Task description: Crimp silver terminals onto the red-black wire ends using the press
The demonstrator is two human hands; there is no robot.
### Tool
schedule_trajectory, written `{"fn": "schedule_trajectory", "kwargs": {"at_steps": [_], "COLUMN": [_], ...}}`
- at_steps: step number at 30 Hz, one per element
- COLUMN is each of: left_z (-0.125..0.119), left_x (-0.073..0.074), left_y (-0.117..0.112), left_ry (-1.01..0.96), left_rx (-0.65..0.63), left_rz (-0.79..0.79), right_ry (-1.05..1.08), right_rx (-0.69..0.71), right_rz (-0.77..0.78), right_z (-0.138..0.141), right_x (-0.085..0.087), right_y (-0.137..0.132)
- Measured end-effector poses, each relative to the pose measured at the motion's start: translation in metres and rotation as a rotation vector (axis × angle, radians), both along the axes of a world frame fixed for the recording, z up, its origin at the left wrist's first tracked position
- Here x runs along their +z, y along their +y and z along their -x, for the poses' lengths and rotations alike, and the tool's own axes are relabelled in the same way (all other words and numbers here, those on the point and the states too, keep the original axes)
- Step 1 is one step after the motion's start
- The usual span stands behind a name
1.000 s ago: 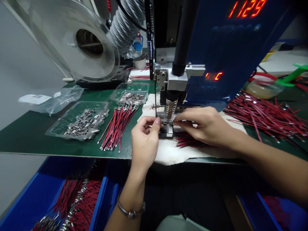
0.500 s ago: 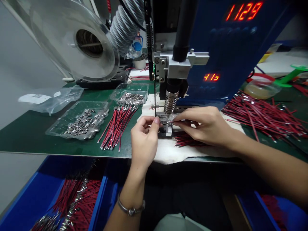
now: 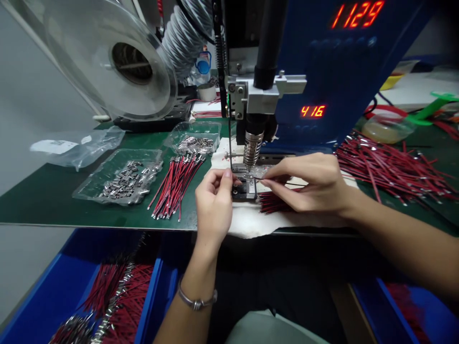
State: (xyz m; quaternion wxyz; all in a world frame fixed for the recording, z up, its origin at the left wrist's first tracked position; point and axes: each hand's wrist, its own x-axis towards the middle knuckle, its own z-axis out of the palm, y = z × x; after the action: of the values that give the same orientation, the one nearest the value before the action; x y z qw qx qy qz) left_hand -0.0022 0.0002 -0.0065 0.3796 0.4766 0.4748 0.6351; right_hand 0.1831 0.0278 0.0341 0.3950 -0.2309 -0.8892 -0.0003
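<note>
The left hand (image 3: 214,203) has its thumb and first finger pressed together right beside a small metal block (image 3: 245,190); what they pinch is too small to see. The right hand (image 3: 312,184) pinches a thin wire (image 3: 258,178), whose tip lies over the block, under the ribbed metal tip (image 3: 252,149) of a blue machine (image 3: 344,71). Red numbers on the machine read 1129 and 416. The block sits on a white cloth (image 3: 247,220). The right hand hides part of a small bunch of red wires (image 3: 274,204). To the left lie a wire bundle (image 3: 177,185) and a clear tray of metal bits (image 3: 124,179). A big wire pile (image 3: 390,169) lies to the right.
</note>
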Motion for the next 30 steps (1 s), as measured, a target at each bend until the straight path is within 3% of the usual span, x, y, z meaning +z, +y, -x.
{"fn": "schedule_trajectory", "kwargs": {"at_steps": [7,12,14,16,18,20,25,30], "left_z": [0.000,-0.003,-0.010,-0.018,-0.026,-0.033,-0.035,-0.036], "left_x": [0.000,0.007,0.009,0.010,0.009,0.008,0.008,0.011], "left_y": [0.003,-0.018,-0.033,-0.048,-0.058,-0.061,-0.053,-0.054], "left_ry": [0.019,0.149,0.250,0.276,0.211,0.106,-0.070,-0.061], "left_rx": [0.022,0.185,0.117,-0.063,-0.249,-0.334,-0.287,-0.293], "left_rz": [-0.043,-0.097,-0.091,-0.031,0.047,0.081,0.101,0.167], "right_ry": [-0.058,-0.017,0.017,0.050,0.070,0.070,0.048,0.089], "right_rx": [0.011,0.015,0.034,0.062,0.074,0.074,0.165,0.202], "right_rz": [-0.070,-0.021,0.003,0.022,0.050,0.097,0.181,0.143], "right_z": [0.000,0.001,0.002,0.004,0.006,0.006,0.006,0.008], "right_x": [-0.001,0.000,0.002,0.004,0.005,0.005,0.001,0.000], "right_y": [-0.002,-0.003,-0.005,-0.007,-0.009,-0.009,-0.006,-0.008]}}
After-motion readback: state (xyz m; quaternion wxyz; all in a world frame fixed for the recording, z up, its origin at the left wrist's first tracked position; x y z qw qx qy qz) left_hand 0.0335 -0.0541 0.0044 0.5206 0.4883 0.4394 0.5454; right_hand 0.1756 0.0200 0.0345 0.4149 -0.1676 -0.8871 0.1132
